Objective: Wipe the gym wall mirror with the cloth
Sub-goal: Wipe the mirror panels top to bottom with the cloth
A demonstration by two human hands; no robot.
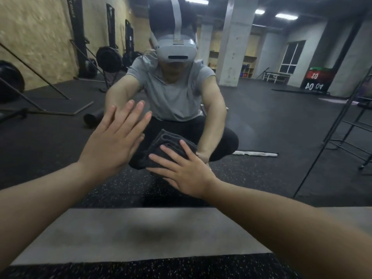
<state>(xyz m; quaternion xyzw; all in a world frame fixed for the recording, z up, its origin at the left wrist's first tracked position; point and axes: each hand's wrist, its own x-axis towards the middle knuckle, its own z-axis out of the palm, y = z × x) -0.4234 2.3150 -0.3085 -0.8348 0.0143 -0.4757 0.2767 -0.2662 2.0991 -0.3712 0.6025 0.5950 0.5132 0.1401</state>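
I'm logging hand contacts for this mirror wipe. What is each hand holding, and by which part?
Nothing is gripped. The right hand presses the folded dark cloth flat against the mirror; the left hand lies open on the glass.

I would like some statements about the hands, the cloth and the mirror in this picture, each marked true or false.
1. The right hand presses a folded dark cloth against the mirror. True.
2. The left hand grips the cloth. False: it lies flat on the glass with straight fingers, beside the cloth.
3. The cloth is white. False: it is dark grey.
4. The mirror reflects a crouching person in a grey headset. True.
5. The right hand's fingers are spread over the cloth. True.
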